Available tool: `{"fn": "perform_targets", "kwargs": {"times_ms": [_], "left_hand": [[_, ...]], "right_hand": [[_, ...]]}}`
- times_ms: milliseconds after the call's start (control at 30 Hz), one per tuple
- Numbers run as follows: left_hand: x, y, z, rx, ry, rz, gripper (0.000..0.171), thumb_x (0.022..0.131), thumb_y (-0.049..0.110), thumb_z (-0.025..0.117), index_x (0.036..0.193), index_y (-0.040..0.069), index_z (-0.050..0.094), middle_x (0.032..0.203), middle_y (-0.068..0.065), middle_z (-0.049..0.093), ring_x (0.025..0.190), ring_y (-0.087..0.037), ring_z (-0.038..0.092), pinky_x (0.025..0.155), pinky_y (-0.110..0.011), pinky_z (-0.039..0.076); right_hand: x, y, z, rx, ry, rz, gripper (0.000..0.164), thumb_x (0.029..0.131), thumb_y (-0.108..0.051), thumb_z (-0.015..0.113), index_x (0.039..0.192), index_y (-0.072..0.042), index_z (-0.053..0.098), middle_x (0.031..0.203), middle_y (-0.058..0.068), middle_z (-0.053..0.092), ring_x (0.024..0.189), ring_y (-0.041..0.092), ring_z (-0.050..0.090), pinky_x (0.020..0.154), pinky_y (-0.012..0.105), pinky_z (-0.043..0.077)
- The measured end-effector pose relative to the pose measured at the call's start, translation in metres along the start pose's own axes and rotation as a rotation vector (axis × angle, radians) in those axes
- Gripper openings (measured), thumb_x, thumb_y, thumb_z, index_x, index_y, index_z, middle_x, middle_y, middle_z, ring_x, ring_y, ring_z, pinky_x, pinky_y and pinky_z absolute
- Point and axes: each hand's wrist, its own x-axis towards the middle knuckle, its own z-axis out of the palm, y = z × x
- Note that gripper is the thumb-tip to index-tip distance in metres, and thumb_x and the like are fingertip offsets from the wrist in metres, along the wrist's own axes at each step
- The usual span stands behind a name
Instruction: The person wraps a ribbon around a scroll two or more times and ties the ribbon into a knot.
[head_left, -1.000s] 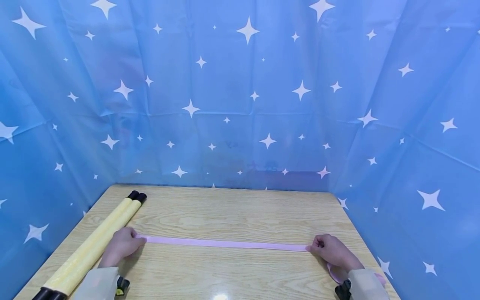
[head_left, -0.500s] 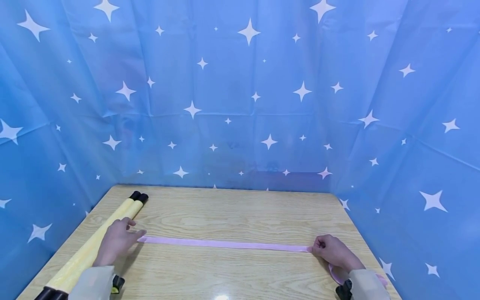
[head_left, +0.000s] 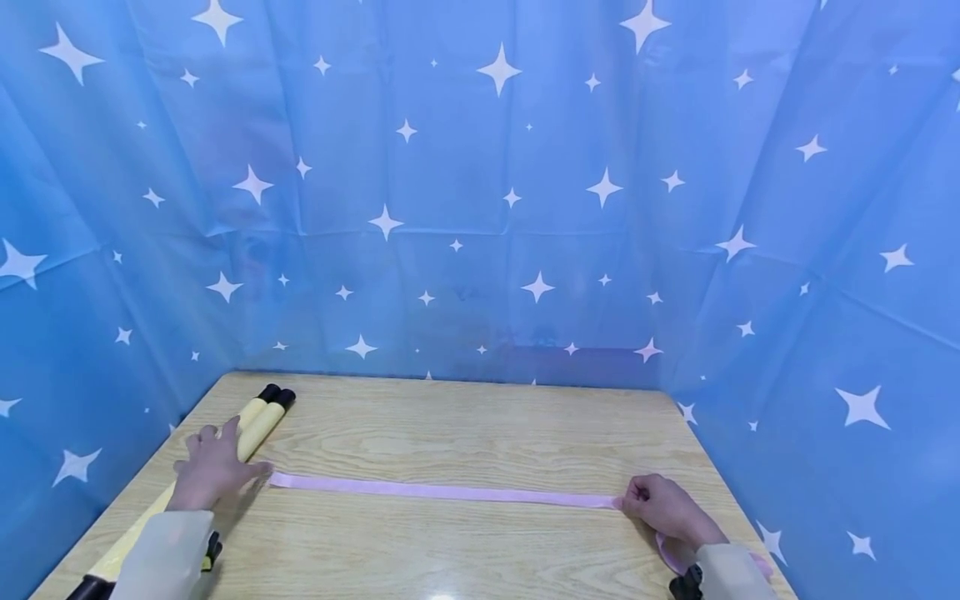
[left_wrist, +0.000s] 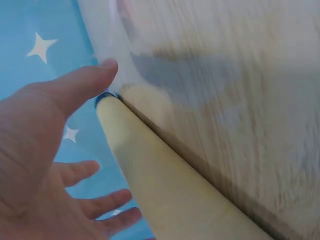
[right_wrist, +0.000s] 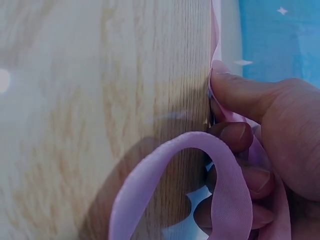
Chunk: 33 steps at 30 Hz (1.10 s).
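Observation:
A pink ribbon (head_left: pixel 442 492) lies stretched across the middle of the wooden table. My right hand (head_left: pixel 663 505) pinches it near its right end, and in the right wrist view a loose loop of the ribbon (right_wrist: pixel 231 185) hangs below the curled fingers. On the left, two pale yellow rolls with black ends (head_left: pixel 258 429) lie side by side, slanting along the table edge. My left hand (head_left: pixel 212 471) is over these rolls with its fingers spread and nothing in its grasp. The left wrist view shows its thumb and fingers either side of a yellow roll (left_wrist: pixel 160 170).
The wooden table (head_left: pixel 465 425) has rounded far corners. A blue curtain with white stars (head_left: pixel 450 167) surrounds it at the back and both sides.
My left hand has let go of the ribbon's left end and moved left over the yellow rolls, spreading its fingers. My right hand keeps its pinch in nearly the same place.

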Motion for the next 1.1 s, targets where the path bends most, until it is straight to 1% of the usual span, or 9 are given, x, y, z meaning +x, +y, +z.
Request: {"fn": "perform_targets", "kwargs": {"times_ms": [67, 133, 200, 300, 400, 467, 667, 867, 1100], "left_hand": [[0.002, -0.005, -0.001, 0.007, -0.052, -0.049, 0.115, 0.082, 0.052, 0.079, 0.152, -0.017, 0.018, 0.138, -0.055, 0.020, 0.125, -0.075, 0.019, 0.086, -0.086, 0.032], [0.004, -0.009, -0.002, 0.018, -0.096, -0.099, 0.115, 0.084, 0.052, 0.076, 0.151, -0.019, 0.016, 0.136, -0.056, 0.021, 0.124, -0.076, 0.022, 0.087, -0.083, 0.036], [0.005, -0.011, -0.003, 0.032, -0.131, -0.137, 0.112, 0.087, 0.051, 0.074, 0.150, -0.020, 0.016, 0.133, -0.055, 0.025, 0.122, -0.075, 0.028, 0.086, -0.079, 0.040], [0.006, -0.013, -0.004, 0.051, -0.153, -0.156, 0.102, 0.089, 0.045, 0.072, 0.147, -0.022, 0.022, 0.125, -0.051, 0.035, 0.113, -0.069, 0.042, 0.081, -0.072, 0.047], [0.007, -0.013, -0.008, 0.063, -0.158, -0.145, 0.090, 0.090, 0.038, 0.072, 0.138, -0.025, 0.030, 0.114, -0.046, 0.044, 0.101, -0.059, 0.052, 0.076, -0.064, 0.051], [0.008, -0.013, -0.010, 0.071, -0.161, -0.130, 0.083, 0.090, 0.035, 0.072, 0.132, -0.026, 0.035, 0.108, -0.042, 0.049, 0.095, -0.053, 0.056, 0.073, -0.060, 0.052], [0.008, -0.014, -0.015, 0.065, -0.165, -0.093, 0.065, 0.090, 0.032, 0.073, 0.117, -0.021, 0.048, 0.092, -0.028, 0.058, 0.078, -0.035, 0.056, 0.065, -0.046, 0.049], [0.005, -0.013, -0.017, 0.038, -0.159, -0.063, 0.064, 0.089, 0.035, 0.074, 0.116, -0.018, 0.051, 0.089, -0.022, 0.060, 0.074, -0.030, 0.054, 0.062, -0.042, 0.046], [0.001, -0.002, -0.022, 0.001, -0.153, -0.051, 0.063, 0.090, 0.039, 0.073, 0.114, -0.015, 0.051, 0.084, -0.014, 0.055, 0.069, -0.025, 0.049, 0.058, -0.035, 0.039]], "right_hand": [[0.000, 0.000, 0.001, -0.001, 0.003, -0.005, 0.028, 0.098, -0.030, 0.069, 0.079, -0.012, 0.058, 0.067, -0.001, 0.052, 0.059, 0.013, 0.043, 0.057, 0.026, 0.034], [0.000, 0.001, 0.001, -0.002, 0.004, -0.013, 0.029, 0.098, -0.030, 0.069, 0.079, -0.012, 0.058, 0.067, -0.002, 0.051, 0.059, 0.013, 0.042, 0.057, 0.025, 0.034], [0.000, 0.002, 0.002, -0.008, 0.006, -0.023, 0.029, 0.098, -0.031, 0.069, 0.078, -0.012, 0.058, 0.066, -0.002, 0.051, 0.058, 0.012, 0.042, 0.057, 0.025, 0.033], [0.000, 0.002, 0.002, -0.010, 0.012, -0.030, 0.029, 0.098, -0.031, 0.069, 0.078, -0.012, 0.058, 0.067, -0.002, 0.051, 0.058, 0.012, 0.042, 0.056, 0.025, 0.033], [0.000, 0.002, 0.002, -0.010, 0.019, -0.027, 0.029, 0.098, -0.031, 0.069, 0.078, -0.013, 0.058, 0.067, -0.002, 0.051, 0.059, 0.012, 0.043, 0.056, 0.025, 0.033], [0.000, 0.001, 0.001, -0.007, 0.022, -0.028, 0.029, 0.098, -0.030, 0.069, 0.078, -0.012, 0.058, 0.067, -0.002, 0.051, 0.059, 0.013, 0.043, 0.057, 0.025, 0.033], [-0.002, 0.002, 0.002, -0.003, 0.014, -0.037, 0.027, 0.098, -0.028, 0.068, 0.079, -0.012, 0.058, 0.067, -0.002, 0.052, 0.059, 0.012, 0.043, 0.056, 0.025, 0.034], [-0.001, 0.002, 0.003, -0.006, 0.011, -0.021, 0.028, 0.099, -0.030, 0.068, 0.079, -0.012, 0.058, 0.067, -0.002, 0.052, 0.059, 0.013, 0.043, 0.057, 0.026, 0.034], [-0.002, 0.001, 0.003, -0.010, 0.026, -0.016, 0.030, 0.098, -0.034, 0.069, 0.079, -0.013, 0.058, 0.068, -0.002, 0.052, 0.059, 0.013, 0.042, 0.056, 0.026, 0.033]]}}
